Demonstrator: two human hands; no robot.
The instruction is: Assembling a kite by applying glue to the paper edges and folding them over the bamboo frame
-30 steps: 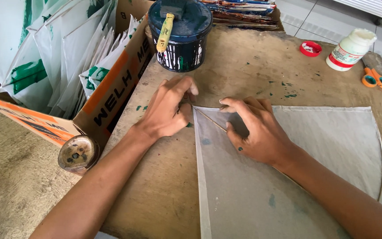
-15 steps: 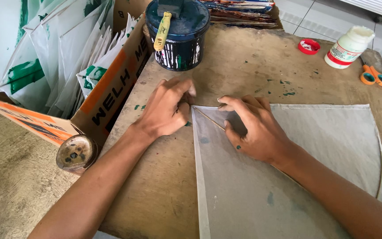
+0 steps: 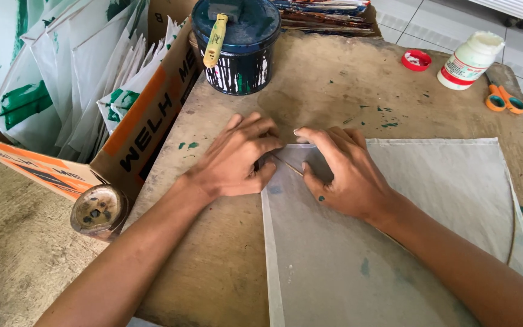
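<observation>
A pale translucent paper kite (image 3: 431, 206) with thin wooden sticks lies flat on the worn wooden table (image 3: 334, 91). My left hand (image 3: 237, 160) rests palm down at the kite's upper left corner, fingers together pressing the corner edge. My right hand (image 3: 343, 172) lies flat on the paper just beside it, fingertips pointing left and meeting the left hand at the corner, over the thin diagonal stick. Neither hand grips anything; both press the paper down.
A dark paint pot (image 3: 237, 45) with a yellow-handled brush stands behind the hands. A cardboard box (image 3: 146, 121) of folded white-and-green kites sits at the left. A white glue bottle (image 3: 470, 60), red cap (image 3: 417, 59) and orange scissors (image 3: 503, 100) lie far right. A round tin (image 3: 97, 210) hangs at the table's left edge.
My left hand has slid right and closed in on the kite's corner until its fingers meet the right hand. The right hand stays pressed on the paper.
</observation>
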